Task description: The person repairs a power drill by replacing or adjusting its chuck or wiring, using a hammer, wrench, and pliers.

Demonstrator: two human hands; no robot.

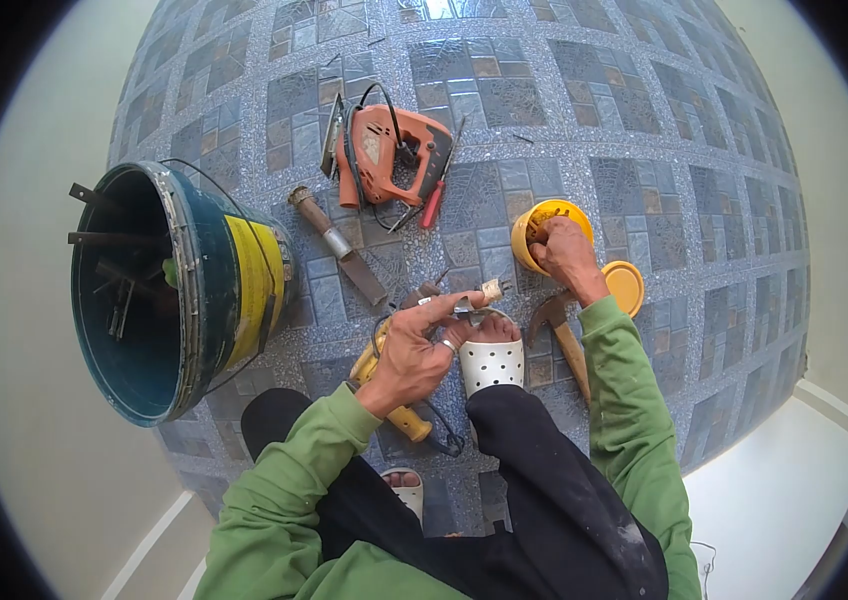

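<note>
My left hand (414,352) is closed on a pale electrical plug (491,291), whose prongs point right. It is above a yellow power tool (369,362) that lies on the floor, partly covered by the hand and wrist. My right hand (566,250) reaches into a small yellow tub (521,244), its fingers curled together over the contents. The fingertips and anything in them are hidden. Small dark pieces show inside the tub. Beside it lies a round yellow lid (624,288), and a hammer (570,348) rests under my right forearm.
A dark green bucket (184,300) with metal tools inside stands on the left. An orange jigsaw (384,150), a red-handled screwdriver (433,205) and a worn chisel-like tool (339,246) lie ahead on the tiled floor (634,190). My white clog (493,366) is between my hands.
</note>
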